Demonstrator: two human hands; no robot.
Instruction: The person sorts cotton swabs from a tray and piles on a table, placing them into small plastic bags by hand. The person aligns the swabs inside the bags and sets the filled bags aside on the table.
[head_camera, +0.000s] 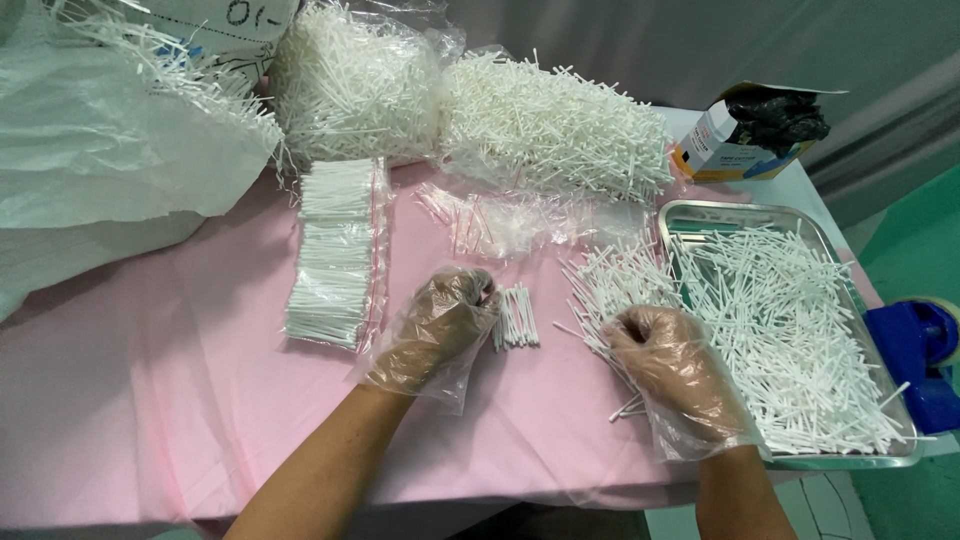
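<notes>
Landmark is the small bundle of swabs on our pink table. Far left of it: a crumpled plastic bag. Just left: a flat packed sleeve of sticks. Behind it: two big bagged heaps of sticks. Our left hand, gloved, sits curled against the bundle's left edge, fingers pinched narrow; contents unclear. Right of the bundle, our right hand, gloved, is fisted over loose swabs beside the metal tray; can't tell what it grips.
</notes>
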